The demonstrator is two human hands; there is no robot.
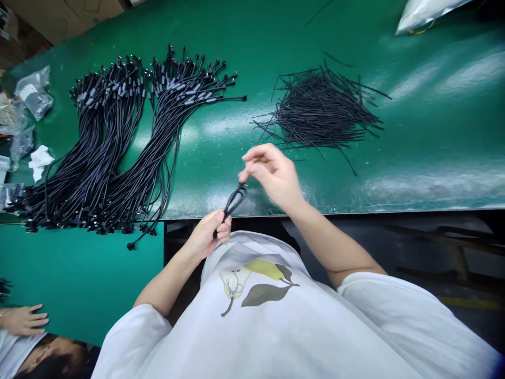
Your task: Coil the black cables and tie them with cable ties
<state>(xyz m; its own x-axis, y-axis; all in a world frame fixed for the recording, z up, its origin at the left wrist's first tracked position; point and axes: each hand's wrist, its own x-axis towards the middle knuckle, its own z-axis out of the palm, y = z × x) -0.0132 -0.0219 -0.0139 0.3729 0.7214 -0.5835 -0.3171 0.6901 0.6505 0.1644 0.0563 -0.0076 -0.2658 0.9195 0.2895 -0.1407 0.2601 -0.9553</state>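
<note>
My left hand (210,231) is wrapped round a black cable (235,201) folded into a narrow loop, held just over the table's front edge. Above the loop's far end, the fingers of my right hand (270,171) come together in a pinch, slightly smeared by motion. Whatever lies between those fingertips is too small to make out. Beyond my right hand is a loose pile of thin black ties (325,108). To the left lie large bundles of black cables (114,131) with grey sleeves near their far ends and connectors at both ends.
A green table (221,47) stretches across the view. Clear plastic bags (34,93) and a crumpled white paper (40,162) lie at its left end. A white bag (428,13) is at the back right. Another person's hand (26,320) rests on the lower-left green surface.
</note>
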